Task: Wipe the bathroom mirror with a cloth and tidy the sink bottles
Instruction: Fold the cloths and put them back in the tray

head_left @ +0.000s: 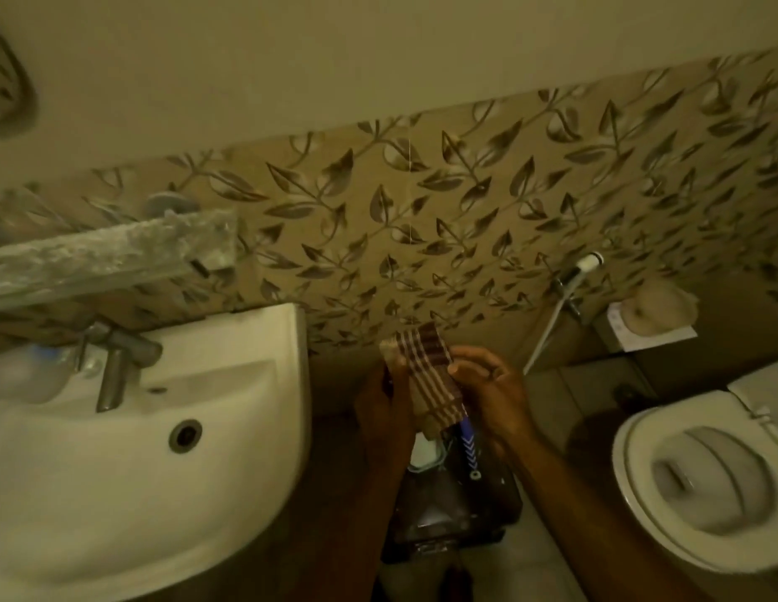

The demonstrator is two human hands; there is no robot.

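A brown and white checked cloth [428, 375] hangs folded between my two hands, right of the sink. My left hand [385, 406] grips its left edge and my right hand [487, 384] pinches its right edge. The white sink [230, 427] fills the lower left, with a metal tap [117, 367] at its back. A clear bottle with a blue cap [26, 371] lies blurred on the sink's back left rim. Only the mirror's rounded corner [5, 89] shows, at the far upper left.
A glass shelf [109, 254] juts out above the sink. A dark bin with rubbish [452, 493] stands on the floor under my hands. A toilet [699, 480] is at the lower right, with a spray hose [569, 288] and a toilet roll [656, 310] on the leaf-patterned wall.
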